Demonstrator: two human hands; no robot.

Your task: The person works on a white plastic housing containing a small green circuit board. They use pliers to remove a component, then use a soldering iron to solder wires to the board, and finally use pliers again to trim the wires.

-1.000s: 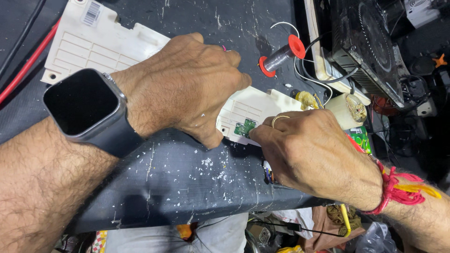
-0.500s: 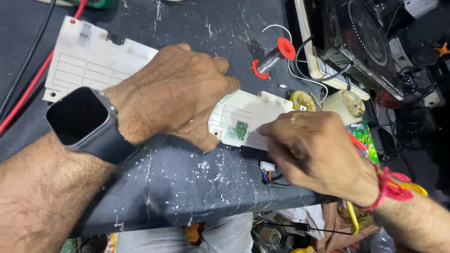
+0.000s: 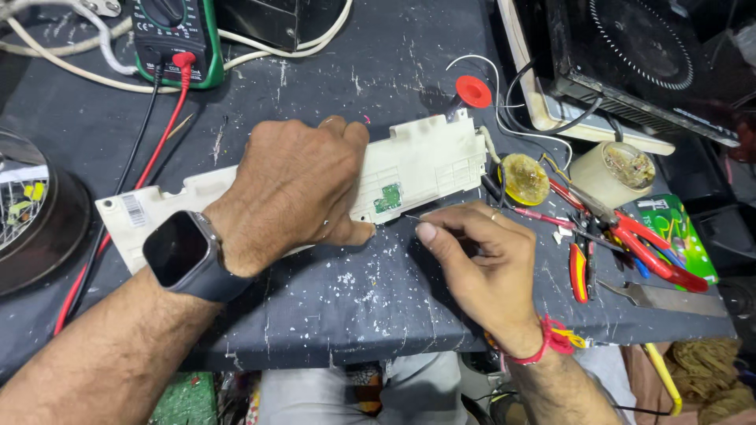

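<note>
Pressing my left hand (image 3: 295,189) flat on the long white plastic panel (image 3: 417,169) to pin it to the dark worktop (image 3: 378,299), I pinch a thin wire (image 3: 411,218) in my right hand (image 3: 480,260), tight grip, its tip near the panel's small green board (image 3: 387,197).

My left hand (image 3: 295,193) is lying on the long housing (image 3: 425,161); my right hand (image 3: 484,267) is sitting just nearer, with pliers (image 3: 630,236) lying right and the multimeter (image 3: 173,39) sitting far left.
</note>
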